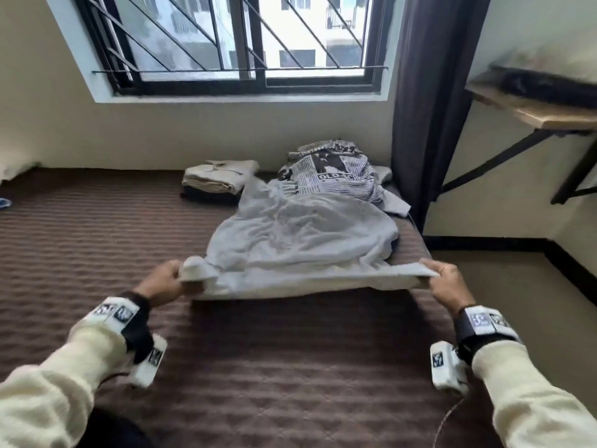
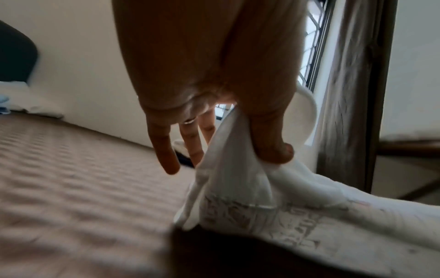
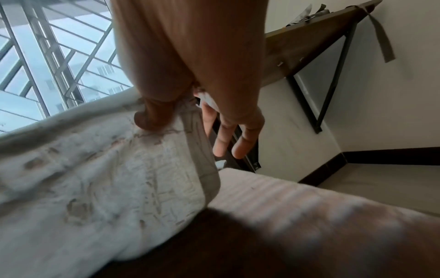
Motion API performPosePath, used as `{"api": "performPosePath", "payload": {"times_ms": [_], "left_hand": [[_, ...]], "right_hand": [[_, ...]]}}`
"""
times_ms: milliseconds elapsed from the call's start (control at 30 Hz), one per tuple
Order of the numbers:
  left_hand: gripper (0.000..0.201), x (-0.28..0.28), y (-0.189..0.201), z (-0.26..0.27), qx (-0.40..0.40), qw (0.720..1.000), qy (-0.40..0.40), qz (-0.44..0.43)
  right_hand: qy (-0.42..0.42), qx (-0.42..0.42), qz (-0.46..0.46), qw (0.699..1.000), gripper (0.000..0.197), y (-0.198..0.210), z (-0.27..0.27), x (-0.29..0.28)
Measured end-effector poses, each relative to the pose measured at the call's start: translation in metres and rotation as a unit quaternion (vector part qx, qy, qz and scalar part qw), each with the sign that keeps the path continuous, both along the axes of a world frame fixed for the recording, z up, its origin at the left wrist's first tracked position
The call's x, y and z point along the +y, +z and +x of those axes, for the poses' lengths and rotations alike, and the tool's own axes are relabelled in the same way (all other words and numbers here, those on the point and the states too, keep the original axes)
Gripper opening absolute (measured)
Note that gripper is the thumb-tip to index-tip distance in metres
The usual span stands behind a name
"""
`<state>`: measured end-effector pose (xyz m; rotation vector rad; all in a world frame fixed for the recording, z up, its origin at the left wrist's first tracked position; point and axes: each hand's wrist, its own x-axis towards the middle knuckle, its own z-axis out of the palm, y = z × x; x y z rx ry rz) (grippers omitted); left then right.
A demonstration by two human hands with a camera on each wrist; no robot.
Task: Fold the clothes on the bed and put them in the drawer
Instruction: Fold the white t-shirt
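A pale grey garment (image 1: 300, 240) lies spread on the brown ribbed bed (image 1: 97, 247), its near edge lifted off the cover. My left hand (image 1: 161, 282) pinches the near left corner; thumb and forefinger clamp the white cloth (image 2: 238, 169) in the left wrist view. My right hand (image 1: 447, 281) pinches the near right corner, thumb pressed on the fabric (image 3: 107, 178). Behind it sits a crumpled newspaper-print garment (image 1: 336, 173). A folded stack of beige and dark clothes (image 1: 216, 182) rests at the back. No drawer is in view.
A barred window (image 1: 226, 43) and a dark curtain (image 1: 433, 92) stand behind the bed. A wall shelf on black brackets (image 1: 533, 114) hangs at the right above bare floor (image 1: 517, 302). The bed's right edge lies under the right hand.
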<state>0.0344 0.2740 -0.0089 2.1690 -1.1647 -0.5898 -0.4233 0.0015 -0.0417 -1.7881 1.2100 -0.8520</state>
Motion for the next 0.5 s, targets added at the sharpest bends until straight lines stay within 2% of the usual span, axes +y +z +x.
{"api": "performPosePath", "payload": {"times_ms": [67, 167, 233, 300, 367, 433, 500], "left_hand": [[0.071, 0.014, -0.015, -0.016, -0.067, 0.987, -0.078, 0.119], [0.055, 0.024, -0.022, -0.034, -0.122, 0.934, -0.183, 0.280], [0.033, 0.022, -0.017, -0.039, -0.159, 0.915, -0.189, 0.318], [0.021, 0.019, -0.004, -0.048, -0.181, 0.902, -0.186, 0.346], [0.027, 0.017, 0.003, -0.054, -0.176, 0.889, -0.201, 0.371], [0.042, 0.018, 0.006, -0.062, -0.168, 0.873, -0.217, 0.403], [0.052, 0.019, 0.013, -0.076, -0.198, 0.831, -0.249, 0.456]], "right_hand": [[0.046, 0.051, 0.005, 0.998, 0.053, -0.021, -0.014, 0.013], [0.074, 0.109, 0.047, 0.990, 0.037, -0.032, -0.037, 0.032], [0.078, 0.127, 0.066, 0.987, 0.028, -0.033, -0.052, 0.042], [0.090, 0.140, 0.075, 0.983, 0.025, -0.035, -0.069, 0.048], [0.088, 0.156, 0.091, 0.980, 0.022, -0.036, -0.087, 0.053], [0.106, 0.211, 0.090, 0.968, 0.026, -0.034, -0.098, 0.059], [0.159, 0.300, 0.061, 0.939, 0.033, -0.033, -0.104, 0.061]]}}
